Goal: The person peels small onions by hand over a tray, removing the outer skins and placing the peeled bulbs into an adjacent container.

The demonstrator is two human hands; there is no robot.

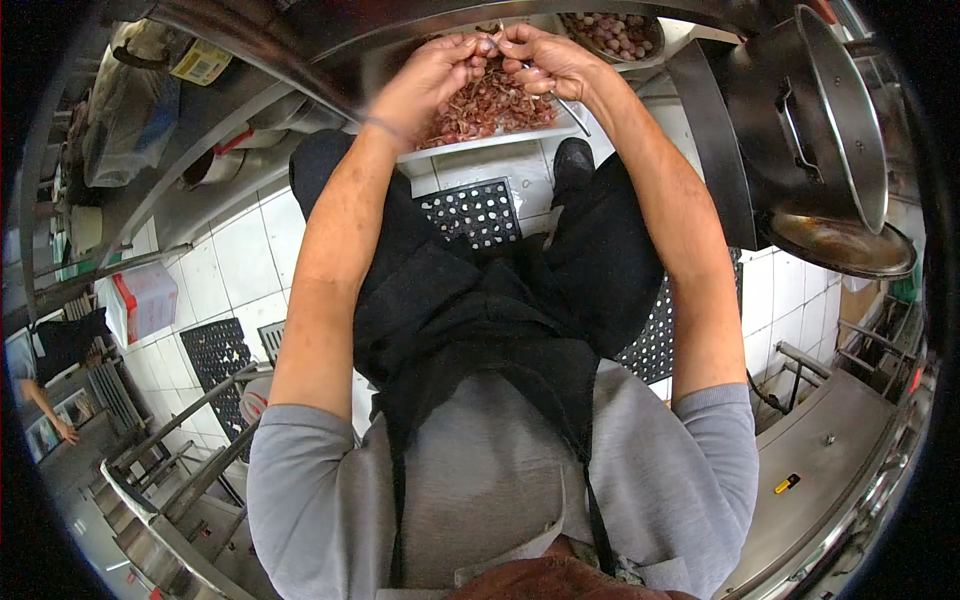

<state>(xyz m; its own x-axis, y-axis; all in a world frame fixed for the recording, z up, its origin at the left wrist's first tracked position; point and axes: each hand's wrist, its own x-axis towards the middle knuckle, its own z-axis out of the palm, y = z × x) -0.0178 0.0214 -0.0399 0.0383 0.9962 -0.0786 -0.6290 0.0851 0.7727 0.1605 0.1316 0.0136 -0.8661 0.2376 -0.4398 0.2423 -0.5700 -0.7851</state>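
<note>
White floor tiles (230,262) surround us. At the far middle, our left hand (447,68) pinches a small reddish bulb (486,46) between narrowed fingers; our right hand (548,62), curled round a slim tool (574,119), meets it above reddish peelings (495,108) in a white tray (475,143).

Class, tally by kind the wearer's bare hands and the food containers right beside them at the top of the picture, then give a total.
Bare left hand and bare right hand: 2
White rectangular tray with reddish-brown peelings: 1
Round bowl with small pinkish-purple bulbs: 1
Total: 4
</note>
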